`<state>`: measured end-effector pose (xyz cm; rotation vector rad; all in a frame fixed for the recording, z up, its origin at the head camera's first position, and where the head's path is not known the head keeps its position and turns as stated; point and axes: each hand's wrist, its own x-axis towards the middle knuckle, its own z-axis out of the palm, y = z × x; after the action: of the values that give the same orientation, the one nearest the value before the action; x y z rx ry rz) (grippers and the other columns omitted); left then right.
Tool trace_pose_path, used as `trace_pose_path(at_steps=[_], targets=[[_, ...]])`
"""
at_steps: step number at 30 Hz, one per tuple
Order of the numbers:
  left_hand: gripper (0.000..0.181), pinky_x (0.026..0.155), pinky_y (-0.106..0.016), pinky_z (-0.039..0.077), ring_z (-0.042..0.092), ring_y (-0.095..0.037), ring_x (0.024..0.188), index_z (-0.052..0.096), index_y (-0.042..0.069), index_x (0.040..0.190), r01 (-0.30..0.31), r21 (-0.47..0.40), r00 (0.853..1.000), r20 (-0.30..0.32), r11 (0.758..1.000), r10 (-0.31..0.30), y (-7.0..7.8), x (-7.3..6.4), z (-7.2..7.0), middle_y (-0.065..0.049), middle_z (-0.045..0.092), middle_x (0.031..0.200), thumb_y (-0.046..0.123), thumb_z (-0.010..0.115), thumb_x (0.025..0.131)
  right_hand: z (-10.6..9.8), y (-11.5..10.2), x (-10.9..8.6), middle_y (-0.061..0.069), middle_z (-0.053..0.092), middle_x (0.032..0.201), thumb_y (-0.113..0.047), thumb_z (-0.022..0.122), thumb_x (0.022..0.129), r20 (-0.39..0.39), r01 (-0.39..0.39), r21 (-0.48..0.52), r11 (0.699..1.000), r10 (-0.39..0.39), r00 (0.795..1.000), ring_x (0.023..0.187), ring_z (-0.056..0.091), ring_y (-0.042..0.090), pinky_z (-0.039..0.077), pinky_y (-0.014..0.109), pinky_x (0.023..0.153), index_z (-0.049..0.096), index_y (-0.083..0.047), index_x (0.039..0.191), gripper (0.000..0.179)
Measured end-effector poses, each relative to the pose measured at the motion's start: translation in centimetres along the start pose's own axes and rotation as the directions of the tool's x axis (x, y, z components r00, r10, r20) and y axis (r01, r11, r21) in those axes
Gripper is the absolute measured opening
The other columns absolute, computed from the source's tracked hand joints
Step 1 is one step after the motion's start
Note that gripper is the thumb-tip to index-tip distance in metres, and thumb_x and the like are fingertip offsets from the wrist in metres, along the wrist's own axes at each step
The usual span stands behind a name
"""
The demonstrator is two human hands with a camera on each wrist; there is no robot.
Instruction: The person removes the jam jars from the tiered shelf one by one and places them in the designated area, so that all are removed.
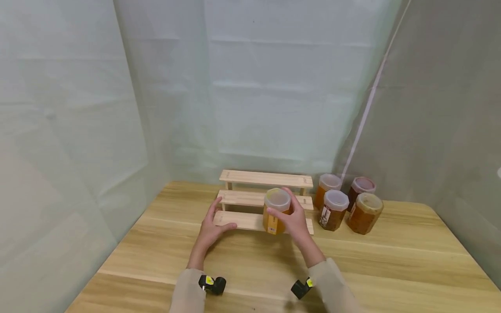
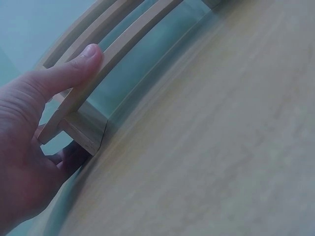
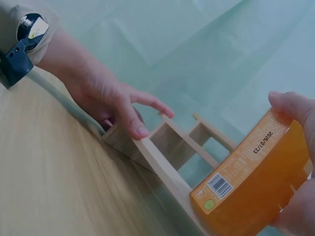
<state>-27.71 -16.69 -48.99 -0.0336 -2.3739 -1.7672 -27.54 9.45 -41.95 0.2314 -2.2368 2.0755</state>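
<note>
A light wooden three-step display rack stands on the table. My left hand grips its left end, the thumb on the front edge of the lowest step and the fingers round the side, as the left wrist view also shows of that hand. My right hand holds an orange jar with a translucent white lid, thumb on one side and fingers on the other. In the right wrist view the jar's label carries a barcode and a printed date. The jar is at the lowest step; whether it bears on it I cannot tell.
Right of the rack stand several lidded jars: an orange one at the back, a dark red one, a brown one with a white label and an amber one. Pale cloth walls enclose the wooden table.
</note>
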Motion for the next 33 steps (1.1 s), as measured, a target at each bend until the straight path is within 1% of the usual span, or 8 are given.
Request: trace_pose_path(at_steps=[6, 8, 11, 13, 17, 25, 30, 33], targets=[[0.103, 0.109, -0.057, 0.032, 0.046, -0.037, 0.126, 0.027, 0.034, 0.152, 0.004, -0.002, 1.000, 0.003, 1.000, -0.004, 0.1, 0.1, 0.0, -0.019, 0.045, 0.140, 0.020, 0.088, 0.071, -1.7, -0.7, 0.1, 0.013, 0.055, 0.129, -0.010, 0.078, 0.082, 0.001, 0.029, -0.008, 1.000, -0.029, 1.000, 0.108, 0.054, 0.018, 0.049, 0.026, 0.087, 0.043, -0.022, 0.145, 0.073], [0.102, 0.109, -0.058, 0.032, 0.045, -0.038, 0.127, 0.027, 0.030, 0.153, 0.010, -0.006, 1.000, 0.011, 1.000, -0.010, 1.1, -0.3, -0.2, -0.020, 0.043, 0.142, 0.017, 0.087, 0.072, -2.5, -1.0, 0.1, 0.013, 0.055, 0.130, -0.009, 0.077, 0.082, -0.001, 0.039, -0.022, 0.999, -0.039, 0.999, 0.108, 0.054, 0.017, 0.049, 0.023, 0.087, 0.042, -0.020, 0.147, 0.074], [0.102, 0.110, -0.057, 0.031, 0.043, -0.038, 0.129, 0.025, 0.028, 0.154, 0.016, -0.012, 1.000, 0.016, 1.000, -0.016, 1.4, -0.4, -0.2, -0.021, 0.042, 0.143, 0.015, 0.086, 0.073, -3.9, -1.6, 0.1, 0.012, 0.055, 0.132, -0.008, 0.077, 0.082, -0.007, 0.054, -0.056, 0.997, -0.054, 0.999, 0.108, 0.054, 0.014, 0.049, 0.019, 0.086, 0.040, -0.018, 0.148, 0.076], [0.103, 0.109, -0.057, 0.032, 0.043, -0.037, 0.129, 0.025, 0.027, 0.154, 0.024, -0.012, 1.000, 0.018, 1.000, -0.023, 1.3, -0.3, -0.2, -0.021, 0.041, 0.144, 0.014, 0.086, 0.073, -4.9, -2.0, -0.1, 0.011, 0.054, 0.132, -0.009, 0.077, 0.083, -0.018, 0.050, -0.076, 0.996, -0.052, 0.999, 0.108, 0.054, 0.013, 0.048, 0.018, 0.086, 0.039, -0.019, 0.148, 0.076], [0.103, 0.108, -0.054, 0.033, 0.044, -0.035, 0.127, 0.027, 0.034, 0.152, 0.013, -0.009, 1.000, 0.008, 1.000, -0.013, 0.1, 0.1, 0.0, -0.018, 0.043, 0.141, 0.018, 0.088, 0.070, -6.9, -2.5, -0.5, 0.010, 0.052, 0.132, -0.010, 0.076, 0.084, -0.049, 0.032, -0.092, 0.995, -0.037, 0.998, 0.106, 0.053, 0.009, 0.046, 0.017, 0.086, 0.038, -0.018, 0.149, 0.076], [0.103, 0.108, -0.054, 0.033, 0.044, -0.035, 0.127, 0.028, 0.034, 0.152, 0.000, -0.010, 1.000, 0.003, 1.000, 0.000, 0.2, 0.0, 0.0, -0.018, 0.044, 0.140, 0.018, 0.088, 0.070, -10.8, -3.1, -1.7, -0.010, 0.052, 0.119, -0.012, 0.075, 0.085, -0.146, 0.035, -0.146, 0.989, -0.057, 0.988, 0.100, 0.052, 0.004, 0.047, 0.013, 0.082, 0.039, -0.017, 0.148, 0.073], [0.104, 0.108, -0.054, 0.033, 0.045, -0.034, 0.126, 0.027, 0.033, 0.153, 0.007, -0.001, 1.000, 0.009, 1.000, -0.007, 0.1, 0.0, -0.1, -0.018, 0.045, 0.140, 0.018, 0.088, 0.070, -13.0, -3.3, -2.8, -0.015, 0.054, 0.112, -0.009, 0.074, 0.086, -0.176, 0.054, -0.135, 0.989, -0.077, 0.981, 0.098, 0.053, 0.002, 0.047, 0.012, 0.080, 0.040, -0.017, 0.146, 0.070], [0.104, 0.108, -0.053, 0.033, 0.045, -0.035, 0.126, 0.026, 0.034, 0.153, 0.008, 0.001, 1.000, 0.006, 1.000, -0.008, 0.1, -0.1, -0.2, -0.018, 0.044, 0.140, 0.018, 0.088, 0.071, -14.3, -3.1, -3.3, -0.017, 0.054, 0.111, -0.011, 0.073, 0.087, -0.198, 0.026, -0.136, 0.990, -0.053, 0.979, 0.097, 0.054, 0.000, 0.048, 0.011, 0.079, 0.041, -0.021, 0.146, 0.068]])
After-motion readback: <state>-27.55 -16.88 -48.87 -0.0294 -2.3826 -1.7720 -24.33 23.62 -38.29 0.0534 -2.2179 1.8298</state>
